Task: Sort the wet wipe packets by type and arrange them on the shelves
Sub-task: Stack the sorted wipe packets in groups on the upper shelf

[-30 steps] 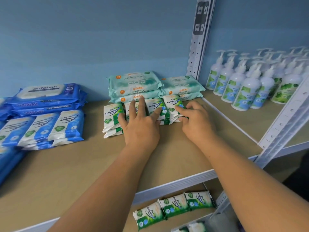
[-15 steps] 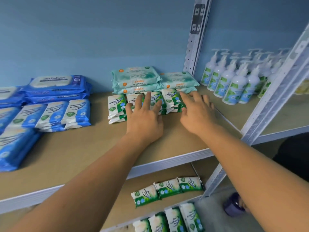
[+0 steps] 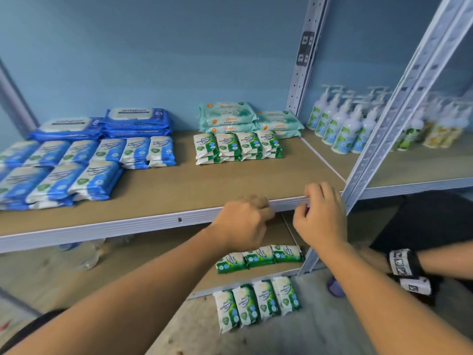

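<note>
Left grip: my left hand (image 3: 242, 222) is at the front edge of the shelf (image 3: 128, 226), fingers curled in, nothing held.
Right grip: my right hand (image 3: 321, 219) is just beside it at the same edge, fingers loosely bent, nothing held.
Green packets (image 3: 238, 148): stacked row on the shelf, in front of the teal packs (image 3: 227, 116).
Blue packets (image 3: 76, 172): left part of the shelf, well apart from the green.
Lower shelf (image 3: 153, 254): three-packet row (image 3: 259, 258).
Floor (image 3: 332, 329): four-packet row (image 3: 256, 302).
Pump bottles (image 3: 343, 126): neighbouring bay, right.

Forearms (image 3: 153, 290) bare; left hand (image 3: 240, 224), right hand (image 3: 320, 219) bare; dark clothing (image 3: 28, 329) lower left.
</note>
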The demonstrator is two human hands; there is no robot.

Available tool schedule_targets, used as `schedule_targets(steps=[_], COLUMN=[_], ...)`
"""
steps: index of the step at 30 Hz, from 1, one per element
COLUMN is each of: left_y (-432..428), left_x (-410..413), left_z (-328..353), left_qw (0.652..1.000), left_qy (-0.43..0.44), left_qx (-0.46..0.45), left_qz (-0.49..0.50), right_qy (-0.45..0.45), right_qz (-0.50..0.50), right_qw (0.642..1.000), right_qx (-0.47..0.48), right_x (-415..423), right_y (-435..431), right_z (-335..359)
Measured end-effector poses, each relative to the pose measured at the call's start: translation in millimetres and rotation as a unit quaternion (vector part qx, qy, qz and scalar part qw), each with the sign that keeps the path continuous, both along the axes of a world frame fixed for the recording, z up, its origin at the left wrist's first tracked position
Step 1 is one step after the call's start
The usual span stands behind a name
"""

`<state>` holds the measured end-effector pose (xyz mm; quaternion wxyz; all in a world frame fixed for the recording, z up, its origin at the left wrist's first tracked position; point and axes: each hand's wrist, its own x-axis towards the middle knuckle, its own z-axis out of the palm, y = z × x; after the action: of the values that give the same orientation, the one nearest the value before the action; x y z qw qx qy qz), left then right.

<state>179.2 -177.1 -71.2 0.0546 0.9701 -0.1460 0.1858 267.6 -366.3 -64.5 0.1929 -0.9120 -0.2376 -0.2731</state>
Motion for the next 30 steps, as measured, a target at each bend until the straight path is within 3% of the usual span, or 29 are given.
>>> schedule_targets(steps=[3,6,8,10,13,16,20,22,30], left_y=[-3.6,3.9,10.2,16.0,19.8,20.5,14.2,10.5,-3.1], left_x=[-24.5,-46.9,-69.4,-89.3,-103.3,-105.1,-99.8,-93.6,-56.9], left_z=[-29.2,-82.5,-126.4,-168.0,-215.5,-256.3,-290.6,-308.9,-352.5], left_qw=[0.975,0.886,0.787,0.699,0.651,0.601,0.546,0.536,0.587], left_qy=[0.191,0.363,0.390,0.405,0.430,0.427,0.424,0.419,0.356], left_qx=[-0.101,-0.253,-0.411,-0.486,-0.496,-0.525,-0.559,-0.571,-0.563], left_qz=[0.048,0.139,0.244,0.334,0.382,0.426,0.459,0.459,0.460], right_qy=[0.097,0.375,0.504,0.563,0.599,0.622,0.659,0.664,0.671], right_qz=[-0.062,-0.133,-0.136,-0.133,-0.108,-0.119,-0.106,-0.099,-0.085], right_qw=[0.985,0.890,0.832,0.808,0.793,0.774,0.744,0.739,0.726], right_qx=[0.130,0.224,0.189,0.109,0.017,-0.015,-0.034,-0.046,-0.123], right_x=[-30.9,-53.8,-63.6,-69.0,-70.2,-61.4,-44.8,-37.9,-28.8], right_y=[-8.7,-9.7,-10.0,-7.9,2.7,11.3,24.2,33.4,67.8], right_z=[-41.9,-93.5,-130.3,-156.1,-182.4,-209.6,-248.3,-267.1,-331.3])
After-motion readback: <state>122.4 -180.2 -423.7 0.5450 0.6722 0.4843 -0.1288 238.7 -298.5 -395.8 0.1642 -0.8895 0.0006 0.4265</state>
